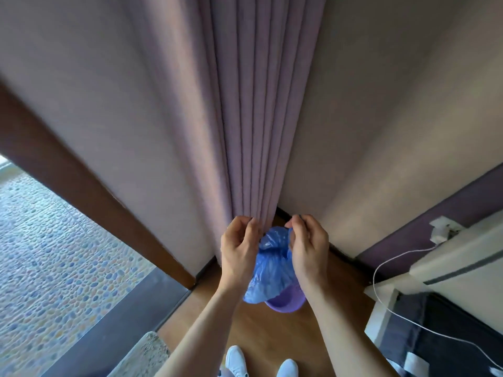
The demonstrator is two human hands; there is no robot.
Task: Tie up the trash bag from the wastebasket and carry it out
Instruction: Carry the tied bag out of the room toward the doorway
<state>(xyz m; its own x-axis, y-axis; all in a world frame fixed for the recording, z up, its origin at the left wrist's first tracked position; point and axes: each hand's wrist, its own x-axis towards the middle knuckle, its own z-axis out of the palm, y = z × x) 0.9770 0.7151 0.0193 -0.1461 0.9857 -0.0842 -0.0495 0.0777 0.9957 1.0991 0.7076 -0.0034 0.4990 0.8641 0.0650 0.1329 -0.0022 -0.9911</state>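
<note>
A blue plastic trash bag (272, 265) hangs gathered between my two hands, above a purple wastebasket (283, 304) that stands on the wooden floor in the corner. My left hand (239, 246) pinches the bag's top edge on the left with curled fingers. My right hand (309, 246) pinches the opposite part of the top, a scrap of blue film showing between thumb and fingers. The bag's bottom covers most of the basket's rim.
A pleated mauve curtain (255, 131) hangs straight ahead in the corner. A brown door frame (89, 191) and pebble-tiled floor (54, 254) lie to the left. White furniture (462, 254) with a white cable (386, 303) stands on the right. My white shoes (236, 360) are below.
</note>
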